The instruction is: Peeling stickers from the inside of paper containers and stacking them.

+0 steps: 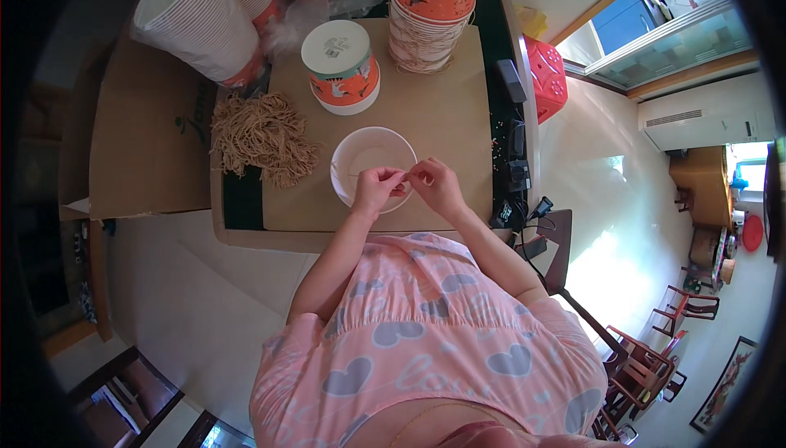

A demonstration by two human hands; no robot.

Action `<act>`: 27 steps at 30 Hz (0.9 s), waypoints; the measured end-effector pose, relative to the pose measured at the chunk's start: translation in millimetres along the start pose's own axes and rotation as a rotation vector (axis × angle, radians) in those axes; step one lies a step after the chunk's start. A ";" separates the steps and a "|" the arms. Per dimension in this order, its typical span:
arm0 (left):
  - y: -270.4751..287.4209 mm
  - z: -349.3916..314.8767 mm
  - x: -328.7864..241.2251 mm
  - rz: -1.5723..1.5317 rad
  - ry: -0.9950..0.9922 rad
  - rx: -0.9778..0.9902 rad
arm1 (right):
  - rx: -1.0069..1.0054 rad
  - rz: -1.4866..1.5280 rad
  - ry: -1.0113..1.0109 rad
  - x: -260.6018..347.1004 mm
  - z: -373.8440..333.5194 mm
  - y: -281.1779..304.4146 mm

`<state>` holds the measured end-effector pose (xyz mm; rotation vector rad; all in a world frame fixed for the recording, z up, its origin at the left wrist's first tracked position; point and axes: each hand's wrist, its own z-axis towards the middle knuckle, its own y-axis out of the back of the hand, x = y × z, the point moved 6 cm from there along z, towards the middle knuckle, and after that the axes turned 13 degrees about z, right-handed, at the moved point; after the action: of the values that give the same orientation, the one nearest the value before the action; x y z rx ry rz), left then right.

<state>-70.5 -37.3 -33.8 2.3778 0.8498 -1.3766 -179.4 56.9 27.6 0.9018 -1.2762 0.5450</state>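
Note:
An open white paper bucket [368, 149] stands upright on the brown board, close in front of me. At its right side my left hand [378, 189] and my right hand [435, 184] meet, fingertips pinched together near the rim. Whatever they pinch is too small to make out. A thin strand seems to show inside the bucket by its left wall. To the left lies a loose heap of tan cords [264, 139]. Behind the bucket, an orange, green and white paper bucket [342, 72] sits upside down. A tall stack of similar buckets [432, 18] with tan cords hanging around them stands back right.
Nested white buckets [196, 22] in plastic wrap lean at the back left, above a cardboard box [147, 129]. Black adapters and cables [516, 174] line the table's right edge. A red stool [546, 80] stands beyond it. The brown board [303, 211] covers most of the tabletop.

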 end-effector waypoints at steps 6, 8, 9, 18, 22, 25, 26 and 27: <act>2.4 -2.4 -1.9 -0.019 -0.002 -0.001 | -0.045 0.053 -0.106 -4.1 -3.2 6.3; 3.2 -2.9 -0.8 -0.023 0.014 -0.002 | -0.028 0.019 -0.107 0.5 -3.4 6.8; 3.0 -3.0 -0.6 -0.022 0.015 -0.001 | -0.005 -0.006 -0.039 7.7 -3.1 5.9; 0.5 -3.6 -1.7 0.002 0.030 0.018 | 0.068 -0.172 0.242 29.9 2.4 0.9; 1.1 -3.7 -2.3 -0.039 0.042 0.024 | 0.063 -0.113 0.186 20.5 5.0 4.4; 2.2 -2.9 1.4 -0.076 0.068 0.039 | 0.070 -0.128 0.179 19.9 4.2 5.3; 2.4 -2.8 2.5 -0.104 0.087 0.041 | 0.070 -0.128 0.178 19.6 3.7 5.4; 3.2 -2.7 2.5 -0.104 0.087 0.041 | 0.062 -0.130 0.178 18.9 3.1 5.8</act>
<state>-65.7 -37.5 -34.8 2.4730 0.9902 -1.3488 -181.2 55.2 47.5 0.9589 -1.0372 0.5521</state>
